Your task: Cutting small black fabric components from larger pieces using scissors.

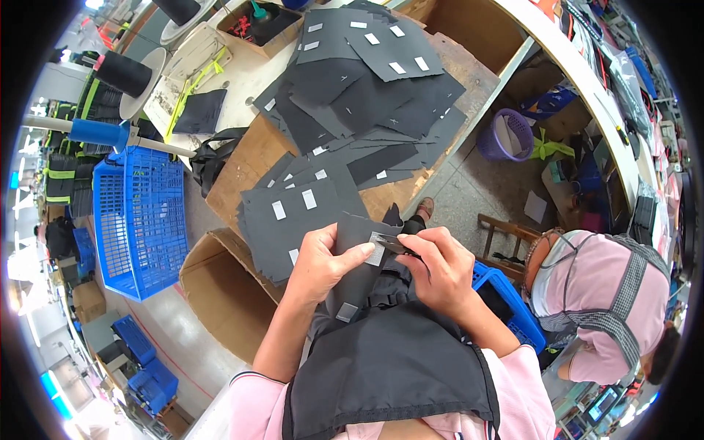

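My left hand (315, 270) pinches a black fabric panel (352, 226) between thumb and fingers, close in front of my apron. A white patch (377, 253) sits near the panel's edge, beside my left thumb tip. A second light patch (347, 312) shows lower down on the held fabric. My right hand (446, 268) is closed round small dark thread snips (397, 247), whose tips touch or hover over the upper patch. Just beyond my hands lies a stack of similar panels (275, 238) with white patches. Farther back, a bigger heap of black panels (411, 95) covers much of the wooden board.
An open cardboard box (199, 268) stands left of the board, with a blue plastic basket (139, 227) beyond it. Black thread cones (123, 73) stand at the upper left. To the right are a purple bin (506, 136), a blue crate (513, 312) and a co-worker (609, 293) in pink.
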A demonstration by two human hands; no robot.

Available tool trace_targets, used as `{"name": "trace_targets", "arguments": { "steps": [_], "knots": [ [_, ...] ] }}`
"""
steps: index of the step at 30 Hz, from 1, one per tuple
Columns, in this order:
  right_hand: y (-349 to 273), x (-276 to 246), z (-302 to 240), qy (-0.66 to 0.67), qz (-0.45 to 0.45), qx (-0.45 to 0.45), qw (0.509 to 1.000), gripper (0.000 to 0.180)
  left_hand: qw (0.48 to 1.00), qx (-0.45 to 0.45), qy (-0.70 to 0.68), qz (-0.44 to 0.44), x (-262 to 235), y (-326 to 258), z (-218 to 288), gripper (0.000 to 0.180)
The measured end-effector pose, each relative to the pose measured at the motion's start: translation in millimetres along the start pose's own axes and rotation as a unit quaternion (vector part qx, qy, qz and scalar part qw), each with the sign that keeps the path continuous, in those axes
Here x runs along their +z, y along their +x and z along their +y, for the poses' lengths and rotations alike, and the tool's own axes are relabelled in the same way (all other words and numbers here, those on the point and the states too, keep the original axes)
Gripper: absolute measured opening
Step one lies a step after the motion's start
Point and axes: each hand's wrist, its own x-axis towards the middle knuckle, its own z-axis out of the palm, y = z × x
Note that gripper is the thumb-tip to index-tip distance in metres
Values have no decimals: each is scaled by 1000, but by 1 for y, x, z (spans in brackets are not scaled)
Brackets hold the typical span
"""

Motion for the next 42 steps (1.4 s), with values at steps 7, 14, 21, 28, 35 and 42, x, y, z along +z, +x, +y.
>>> {"name": "trace_targets", "arguments": {
  "steps": [7,14,21,28,35,42],
  "knots": [
    [-3,19,-4,-2,43,47,998,32,1000,8,-13,15,4,-2,2,19],
    [-5,20,5,553,74,366,745,22,998,4,-58,14,4,-2,-2,19],
    [6,4,3,24,6,2,1000,31,999,8,-48,2,3,-1,2,20],
    [10,0,7,3,-15,-59,998,30,1000,-2,-1,-9,2,-2,5,20],
    [11,-7,1,133,10,109,985,35,999,-20,30,-32,3,0,5,21],
    [21,-12,47,230,-273,153,922,31,988,27,139,-61,-8,4,-3,18]
  ]
}}
